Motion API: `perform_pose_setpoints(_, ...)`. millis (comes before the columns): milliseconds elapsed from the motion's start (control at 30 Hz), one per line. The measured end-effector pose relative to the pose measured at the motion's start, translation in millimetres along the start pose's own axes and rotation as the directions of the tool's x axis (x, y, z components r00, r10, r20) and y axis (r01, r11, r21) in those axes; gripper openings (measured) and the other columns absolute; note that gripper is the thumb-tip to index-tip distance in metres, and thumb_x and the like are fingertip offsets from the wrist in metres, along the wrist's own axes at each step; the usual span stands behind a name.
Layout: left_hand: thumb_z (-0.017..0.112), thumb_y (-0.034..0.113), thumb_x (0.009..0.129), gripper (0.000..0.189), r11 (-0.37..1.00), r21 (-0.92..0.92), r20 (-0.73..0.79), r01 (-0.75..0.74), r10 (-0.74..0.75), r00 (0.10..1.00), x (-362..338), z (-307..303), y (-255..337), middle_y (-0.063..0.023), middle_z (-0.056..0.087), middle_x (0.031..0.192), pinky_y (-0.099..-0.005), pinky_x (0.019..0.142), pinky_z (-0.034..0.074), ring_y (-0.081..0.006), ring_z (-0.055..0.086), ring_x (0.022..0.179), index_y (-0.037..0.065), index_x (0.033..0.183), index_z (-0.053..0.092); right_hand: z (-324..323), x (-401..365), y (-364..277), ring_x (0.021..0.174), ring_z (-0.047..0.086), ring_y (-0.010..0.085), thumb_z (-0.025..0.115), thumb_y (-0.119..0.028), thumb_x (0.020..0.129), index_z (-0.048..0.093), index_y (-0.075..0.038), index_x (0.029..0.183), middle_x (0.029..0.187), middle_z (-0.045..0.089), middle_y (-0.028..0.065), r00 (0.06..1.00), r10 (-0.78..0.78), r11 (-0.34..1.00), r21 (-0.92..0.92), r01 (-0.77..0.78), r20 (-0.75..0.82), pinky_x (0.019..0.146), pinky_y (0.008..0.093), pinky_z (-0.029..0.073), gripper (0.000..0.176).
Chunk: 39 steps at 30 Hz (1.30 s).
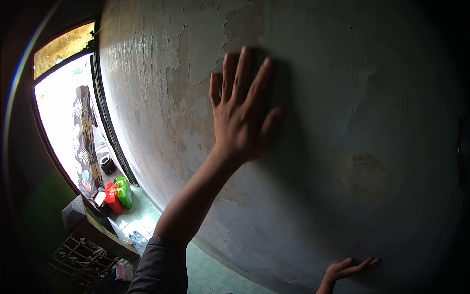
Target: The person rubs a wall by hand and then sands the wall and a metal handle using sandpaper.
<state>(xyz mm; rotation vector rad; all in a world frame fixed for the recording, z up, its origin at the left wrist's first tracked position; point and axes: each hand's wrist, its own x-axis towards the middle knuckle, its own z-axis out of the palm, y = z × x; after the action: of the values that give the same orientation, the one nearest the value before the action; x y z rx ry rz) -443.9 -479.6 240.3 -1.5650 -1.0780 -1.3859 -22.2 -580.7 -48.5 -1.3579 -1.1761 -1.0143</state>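
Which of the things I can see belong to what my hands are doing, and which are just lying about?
In hand:
- left hand, flat on the wall
- right hand, touching the wall low down

Lying about:
- red container
- green bag
- dark pot
- bottles
- curtain

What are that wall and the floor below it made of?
The wall looks like plastered masonry, with matt grey-green paint peeling in patches over a tan layer. The floor seems to be ceramic tile: pale green squares with grout lines, slightly glossy.
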Motion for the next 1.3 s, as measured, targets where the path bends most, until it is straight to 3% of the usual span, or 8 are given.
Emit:
perform_pose_setpoints(333, 0.049, 0.072, 0.092, 0.075, 0.942, -0.105, 0.233, -0.319, 0.335, 0.913, -11, -1, 51, -0.0117, 0.018, 0.17, -0.0615, 0.124, -0.003, -0.0371, 0.007, 0.157, 0.037, 0.157, 0.035, 2, -6, 3, 0.154, 0.016, 0.0454, 0.032, -0.03, 0.11, 0.017, 0.001, 0.16, 0.166, 0.014, 0.028, 1.0, 0.017, 1.0, 0.025, -0.018, 0.012, 0.122, 0.0586, 0.022, 0.061)
perform_pose_setpoints(500, 0.049, 0.072, 0.093, 0.08, 0.988, -0.002, -0.116, -0.152, 0.15, 0.982, 93, 9, 11, -0.0142, 0.018, 0.169, -0.0622, 0.123, 0.001, -0.0402, 0.009, 0.157, 0.03, 0.159, 0.034, 2, -3, -1, 0.154, 0.016, 0.0455, 0.033, -0.028, 0.109, 0.018, 0.001, 0.16, 0.166, 0.013, 0.0282, 1.0, 0.018, 0.996, 0.089, -0.018, 0.006, 0.122, 0.0591, 0.022, 0.06)
perform_pose_setpoints(533, 0.045, 0.044, 0.101, 0.07, 0.996, 0.078, -0.088, -0.039, 0.046, 0.995, 106, -9, 25, -0.0214, 0.019, 0.168, -0.0588, 0.123, 0.01, -0.0417, 0.014, 0.155, 0.013, 0.161, 0.028, 2, -3, -1, 0.154, 0.016, 0.0456, 0.033, -0.027, 0.109, 0.018, 0.001, 0.159, 0.166, 0.013, 0.0282, 1.0, 0.024, 0.995, 0.098, -0.025, 0.005, 0.123, 0.0592, 0.021, 0.06)
perform_pose_setpoints(633, 0.047, 0.074, 0.092, 0.083, 0.989, -0.002, -0.111, -0.151, 0.15, 0.982, 92, 5, 29, -0.0149, 0.019, 0.169, -0.0629, 0.123, 0.003, -0.0435, 0.008, 0.156, 0.027, 0.159, 0.034, -1, -1, -2, 0.154, 0.016, 0.0456, 0.034, -0.026, 0.109, 0.019, 0.002, 0.159, 0.166, 0.014, 0.0283, 1.0, 0.001, 0.995, 0.095, -0.001, -0.001, 0.123, 0.059, 0.021, 0.059)
perform_pose_setpoints(767, 0.046, 0.076, 0.092, 0.077, 0.881, -0.019, 0.151, -0.473, 0.47, 0.87, 38, 3, 66, -0.0145, 0.02, 0.168, -0.0643, 0.123, 0.009, -0.0428, 0.014, 0.155, 0.036, 0.157, 0.037, -1, -5, 0, 0.154, 0.017, 0.0459, 0.035, -0.027, 0.109, 0.021, 0.004, 0.158, 0.165, 0.016, 0.0291, 1.0, 0.027, 0.993, 0.111, -0.027, 0.002, 0.122, 0.059, 0.021, 0.059)
perform_pose_setpoints(967, 0.051, 0.064, 0.096, 0.073, 0.979, 0.007, -0.226, -0.204, 0.2, 0.953, 121, 10, 25, -0.0159, 0.023, 0.167, -0.0641, 0.122, 0.013, -0.044, 0.015, 0.155, 0.026, 0.157, 0.039, 0, -5, -1, 0.153, 0.018, 0.0472, 0.036, -0.026, 0.109, 0.022, 0.005, 0.157, 0.164, 0.018, 0.0308, 0.999, 0.037, 0.991, 0.127, -0.036, -0.01, 0.122, 0.0588, 0.02, 0.059)
perform_pose_setpoints(1167, 0.044, 0.072, 0.095, 0.077, 0.748, -0.066, 0.118, -0.661, 0.664, 0.739, 53, 7, 85, -0.0137, 0.023, 0.168, -0.0623, 0.123, 0.014, -0.0401, 0.019, 0.155, 0.03, 0.159, 0.035, 0, -5, -4, 0.153, 0.019, 0.0474, 0.036, -0.026, 0.108, 0.024, 0.005, 0.157, 0.163, 0.02, 0.0312, 0.998, 0.05, 0.99, 0.134, -0.046, -0.023, 0.122, 0.059, 0.02, 0.059)
perform_pose_setpoints(1300, 0.048, 0.06, 0.099, 0.063, 0.943, 0.027, -0.097, -0.332, 0.333, 0.938, 109, 2, 50, -0.0145, 0.026, 0.166, -0.0617, 0.123, 0.015, -0.0395, 0.021, 0.154, 0.031, 0.155, 0.042, 0, -6, -2, 0.152, 0.02, 0.0477, 0.037, -0.027, 0.108, 0.025, 0.005, 0.157, 0.163, 0.02, 0.0309, 0.999, 0.04, 0.993, 0.115, -0.038, -0.014, 0.122, 0.0589, 0.02, 0.06)
